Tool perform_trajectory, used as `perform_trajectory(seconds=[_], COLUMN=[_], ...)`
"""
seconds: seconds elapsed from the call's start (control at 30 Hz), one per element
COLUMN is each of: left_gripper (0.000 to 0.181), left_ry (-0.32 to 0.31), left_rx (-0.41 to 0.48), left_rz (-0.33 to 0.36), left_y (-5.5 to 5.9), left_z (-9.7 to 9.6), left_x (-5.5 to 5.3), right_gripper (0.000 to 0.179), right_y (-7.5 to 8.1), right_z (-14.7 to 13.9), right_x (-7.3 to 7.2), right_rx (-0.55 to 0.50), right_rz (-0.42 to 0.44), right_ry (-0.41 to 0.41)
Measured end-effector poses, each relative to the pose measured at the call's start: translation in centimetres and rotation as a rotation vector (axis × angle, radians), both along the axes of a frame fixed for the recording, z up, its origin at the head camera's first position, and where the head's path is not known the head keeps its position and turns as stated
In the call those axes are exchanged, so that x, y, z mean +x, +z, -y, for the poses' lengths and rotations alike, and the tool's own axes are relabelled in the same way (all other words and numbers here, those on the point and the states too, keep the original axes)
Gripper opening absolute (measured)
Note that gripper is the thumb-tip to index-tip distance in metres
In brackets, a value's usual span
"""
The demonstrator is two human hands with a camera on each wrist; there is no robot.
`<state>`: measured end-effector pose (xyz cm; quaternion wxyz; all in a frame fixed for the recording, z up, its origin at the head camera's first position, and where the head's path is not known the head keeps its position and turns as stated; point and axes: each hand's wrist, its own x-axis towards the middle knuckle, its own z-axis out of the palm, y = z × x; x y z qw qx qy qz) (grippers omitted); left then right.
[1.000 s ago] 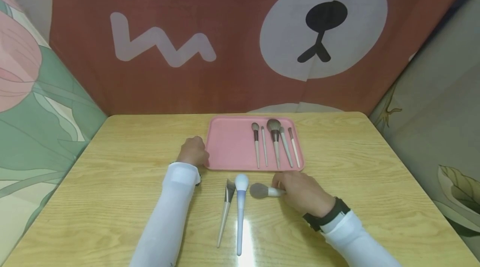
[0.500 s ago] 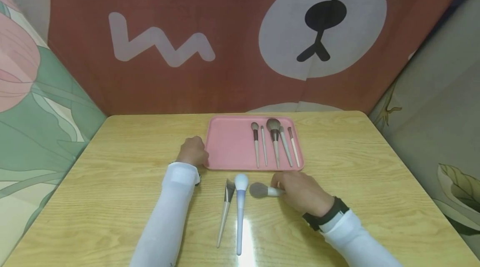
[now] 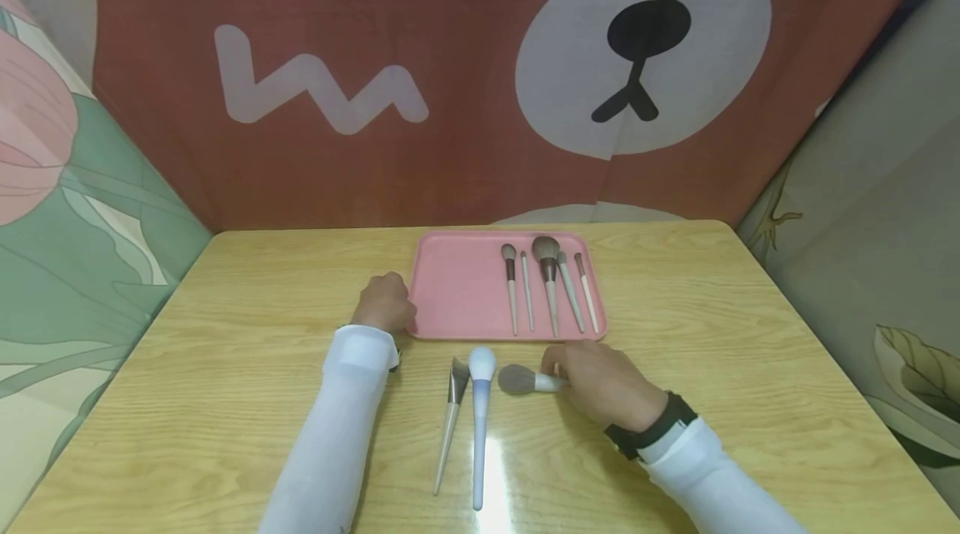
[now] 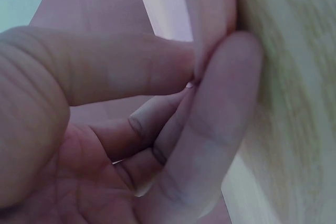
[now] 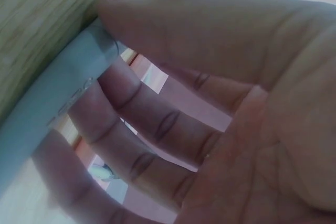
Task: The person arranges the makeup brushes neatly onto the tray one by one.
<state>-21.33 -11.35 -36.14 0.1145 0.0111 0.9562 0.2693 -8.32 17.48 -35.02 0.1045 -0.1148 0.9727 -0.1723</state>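
My right hand (image 3: 607,386) grips a makeup brush (image 3: 517,380) by its pale handle, low over the table. Its grey bristle head points left; in the right wrist view the thumb and fingertips hold the handle (image 5: 58,90). At the left side of the pink tray (image 3: 456,292), my left hand (image 3: 384,303) pinches the rim (image 4: 215,9) between thumb and index finger. Several makeup brushes lie side by side in the tray's right half, among them a large fluffy brush (image 3: 547,251).
In front of the tray, an angled brush (image 3: 453,401) and a white-headed brush with a blue-grey handle (image 3: 481,417) lie on the wooden table (image 3: 225,367). A printed cloth with a bear face (image 3: 360,176) hangs behind the table.
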Motion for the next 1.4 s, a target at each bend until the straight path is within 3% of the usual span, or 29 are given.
perform_trajectory(seconds=[0.33,0.67,1.0,1.2,1.23,1.4], left_gripper=[0.006,0.021,0.007,0.013,0.014,0.015], left_ry=[-0.004,0.001,0.014,0.027,0.022,0.022], left_rx=[-0.009,-0.007,0.004,0.015,0.017,0.009], left_rz=[0.006,0.008,0.014,0.038,0.032,0.054], left_y=[0.1,0.2,0.2,0.1,-0.5,-0.8], left_z=[0.0,0.0,-0.1,-0.1,0.1,0.2], left_x=[0.0,-0.1,0.3,0.1,-0.3,-0.8], right_gripper=[0.022,0.022,0.022,0.022,0.022,0.022], right_y=[0.0,0.1,-0.1,-0.2,-0.2,-0.2], right_z=[-0.3,-0.4,-0.3,-0.3,-0.4,-0.4], right_x=[0.0,0.0,-0.1,0.0,0.0,0.0], right_rx=[-0.014,-0.01,-0.009,-0.012,-0.01,-0.007], right_rz=[0.026,-0.006,-0.016,-0.015,-0.017,-0.03], right_ry=[-0.008,0.026,0.035,0.036,0.036,0.044])
